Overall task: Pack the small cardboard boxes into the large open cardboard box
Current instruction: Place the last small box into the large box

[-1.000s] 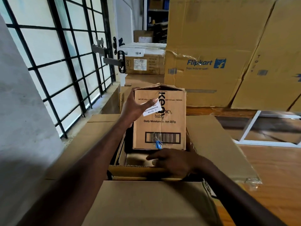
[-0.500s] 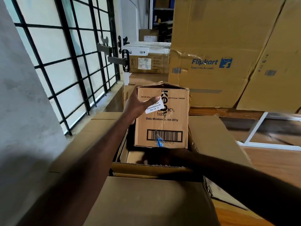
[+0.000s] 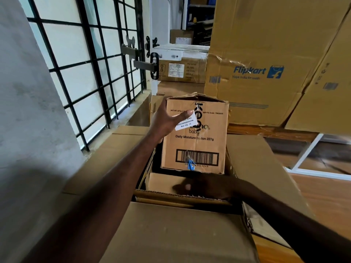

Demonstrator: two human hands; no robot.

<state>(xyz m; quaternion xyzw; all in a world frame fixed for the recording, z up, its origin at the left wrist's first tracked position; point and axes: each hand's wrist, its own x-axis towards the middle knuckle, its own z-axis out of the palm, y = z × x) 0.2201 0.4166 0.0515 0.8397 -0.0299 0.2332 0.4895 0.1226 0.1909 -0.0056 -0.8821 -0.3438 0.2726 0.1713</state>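
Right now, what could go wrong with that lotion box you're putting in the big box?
1. The left hand grips the lotion box only at its upper corner, so it might tip or slip.
2. The right hand lies inside the large open box right beneath it and could get pinched.

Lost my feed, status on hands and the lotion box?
Left hand grips lotion box, upright over big box. Right hand low inside, under it. Another box already packed.
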